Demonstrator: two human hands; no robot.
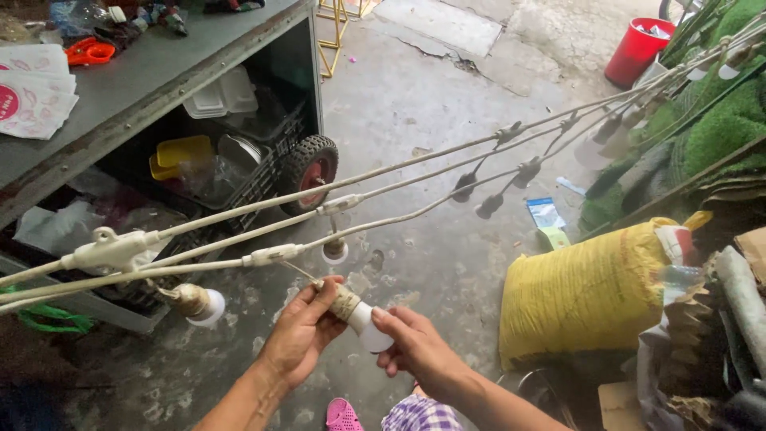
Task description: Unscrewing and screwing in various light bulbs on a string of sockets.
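Several white cables (415, 164) with hanging lamp sockets stretch across the view from lower left to upper right. My left hand (299, 331) grips a twine-wrapped socket (344, 302) that hangs from the nearest cable. Around the white bulb (369, 329) in that socket, the fingers of my right hand (415, 347) are closed. A second wrapped socket with a white bulb (199, 304) hangs to the left, and a third bulb (334, 252) hangs just above my hands. Empty dark sockets (488, 206) dangle farther along the cables.
A grey metal cart (152, 80) with a rubber wheel (309, 170) stands at the left, with containers on its lower shelf. A yellow woven sack (586, 291) lies at the right beside green turf (722, 120). A red bucket (636, 49) sits far back on the concrete floor.
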